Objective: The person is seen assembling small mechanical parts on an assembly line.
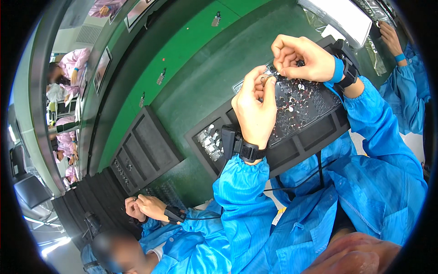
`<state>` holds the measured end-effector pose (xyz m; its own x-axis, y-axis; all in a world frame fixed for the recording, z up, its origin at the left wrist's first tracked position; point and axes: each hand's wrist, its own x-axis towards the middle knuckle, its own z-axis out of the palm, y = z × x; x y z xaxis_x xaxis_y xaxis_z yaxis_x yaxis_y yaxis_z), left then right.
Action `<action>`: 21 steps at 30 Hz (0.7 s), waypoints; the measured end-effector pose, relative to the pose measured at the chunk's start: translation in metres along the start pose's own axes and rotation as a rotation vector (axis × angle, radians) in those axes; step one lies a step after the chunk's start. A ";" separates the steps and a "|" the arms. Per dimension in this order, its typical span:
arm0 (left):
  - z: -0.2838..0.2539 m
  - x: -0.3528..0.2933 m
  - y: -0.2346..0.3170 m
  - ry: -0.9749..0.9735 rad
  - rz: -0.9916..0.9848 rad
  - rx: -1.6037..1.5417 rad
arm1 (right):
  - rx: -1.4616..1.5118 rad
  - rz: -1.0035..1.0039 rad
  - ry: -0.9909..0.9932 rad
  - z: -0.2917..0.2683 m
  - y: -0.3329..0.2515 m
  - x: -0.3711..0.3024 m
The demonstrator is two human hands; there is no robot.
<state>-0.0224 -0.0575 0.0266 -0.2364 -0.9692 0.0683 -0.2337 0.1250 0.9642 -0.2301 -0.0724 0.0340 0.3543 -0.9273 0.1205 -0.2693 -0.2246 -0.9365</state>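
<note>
My left hand (pixel 258 107) and my right hand (pixel 308 57) meet fingertip to fingertip above a black tray. The left thumb and fingers pinch a small metallic part (pixel 269 75), whose exact kind is too small to tell. My right hand is closed, its thumb and forefinger pressed together at that same part; what they grip is mostly hidden. Beneath the hands, a clear plastic sheet tray (pixel 315 112) carries many small round pieces with thin leads. Left of my left wrist, the black foam tray (pixel 194 137) holds several silvery metal parts (pixel 211 142).
Another black compartment tray (pixel 153 148) lies to the left on the green bench (pixel 191 86). Along the green strip rest small metal parts (pixel 161 76). A co-worker's hands (pixel 148 208) are at lower left, another's hand (pixel 391 39) at upper right. A white sheet (pixel 340 18) lies at the top.
</note>
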 end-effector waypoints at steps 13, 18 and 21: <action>0.001 0.002 -0.009 -0.026 -0.066 -0.129 | -0.117 -0.072 0.019 0.002 0.001 0.002; 0.000 0.002 -0.008 -0.009 -0.061 -0.172 | -0.101 -0.125 0.059 0.004 0.005 0.002; 0.001 0.002 -0.007 -0.012 -0.067 -0.146 | -0.092 -0.109 0.048 0.003 0.003 0.002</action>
<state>-0.0216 -0.0603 0.0194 -0.2366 -0.9716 0.0004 -0.1100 0.0272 0.9936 -0.2270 -0.0739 0.0306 0.3433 -0.9087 0.2375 -0.3131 -0.3491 -0.8832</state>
